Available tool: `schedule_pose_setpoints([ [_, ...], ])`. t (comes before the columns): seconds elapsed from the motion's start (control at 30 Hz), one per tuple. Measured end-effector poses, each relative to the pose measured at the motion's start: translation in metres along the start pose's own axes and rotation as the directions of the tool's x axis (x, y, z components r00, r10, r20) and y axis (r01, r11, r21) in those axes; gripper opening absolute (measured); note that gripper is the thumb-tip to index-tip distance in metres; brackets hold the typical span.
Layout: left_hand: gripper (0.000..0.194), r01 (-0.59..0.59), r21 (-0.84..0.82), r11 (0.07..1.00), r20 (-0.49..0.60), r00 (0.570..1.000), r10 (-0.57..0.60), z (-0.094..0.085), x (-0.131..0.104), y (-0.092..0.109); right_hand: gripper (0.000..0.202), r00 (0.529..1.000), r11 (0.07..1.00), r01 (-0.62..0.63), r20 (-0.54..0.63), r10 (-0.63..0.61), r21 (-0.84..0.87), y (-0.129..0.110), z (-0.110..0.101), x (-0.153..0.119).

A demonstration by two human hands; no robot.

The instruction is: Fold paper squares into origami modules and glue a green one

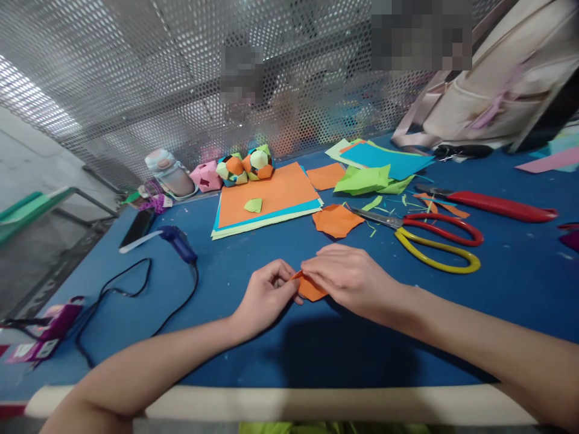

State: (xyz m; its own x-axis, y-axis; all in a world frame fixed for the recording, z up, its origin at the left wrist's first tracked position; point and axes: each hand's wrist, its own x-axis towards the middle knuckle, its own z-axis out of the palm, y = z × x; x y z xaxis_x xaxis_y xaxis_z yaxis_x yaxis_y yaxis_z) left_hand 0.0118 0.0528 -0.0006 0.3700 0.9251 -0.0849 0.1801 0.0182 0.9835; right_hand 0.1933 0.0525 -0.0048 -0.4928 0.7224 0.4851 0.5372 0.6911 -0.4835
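Between my two hands, low over the blue table, is a piece of orange paper (311,288) with creased, angular edges. My left hand (274,289) pinches its left corner between thumb and fingers. My right hand (348,274) grips the other side, its fingers bent over the paper and hiding part of it. Just beyond my hands lies another cut piece of orange paper (337,221). The tips of the scissors (398,223), with one red and one yellow handle, reach its right edge.
A stack of coloured sheets (280,187) bears a small green paper piece (254,205). Behind stand folded paper balls (259,163) and a bottle (169,173). A blue glue gun (178,241) trails its cord at left. Red-handled pliers (502,205), paper scraps and a backpack (488,90) are at right.
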Motion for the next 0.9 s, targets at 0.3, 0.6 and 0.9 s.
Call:
schedule_pose_setpoints([
  [0.3,0.022,-0.054,-0.292,0.955,-0.201,0.980,-0.006,-0.002,0.008,-0.010,0.039,0.846,0.759,-0.499,0.044,0.532,0.418,-0.015,0.004,0.011],
  [0.6,0.023,0.099,-0.378,0.920,-0.054,0.990,-0.129,0.008,0.001,-0.003,0.008,0.836,0.753,-0.540,0.129,0.534,0.376,-0.015,0.013,0.010],
  [0.9,0.017,0.141,-0.325,0.935,-0.012,0.988,-0.153,0.005,0.005,-0.005,0.009,0.901,0.846,-0.426,0.067,0.429,0.320,-0.013,0.008,0.007],
])
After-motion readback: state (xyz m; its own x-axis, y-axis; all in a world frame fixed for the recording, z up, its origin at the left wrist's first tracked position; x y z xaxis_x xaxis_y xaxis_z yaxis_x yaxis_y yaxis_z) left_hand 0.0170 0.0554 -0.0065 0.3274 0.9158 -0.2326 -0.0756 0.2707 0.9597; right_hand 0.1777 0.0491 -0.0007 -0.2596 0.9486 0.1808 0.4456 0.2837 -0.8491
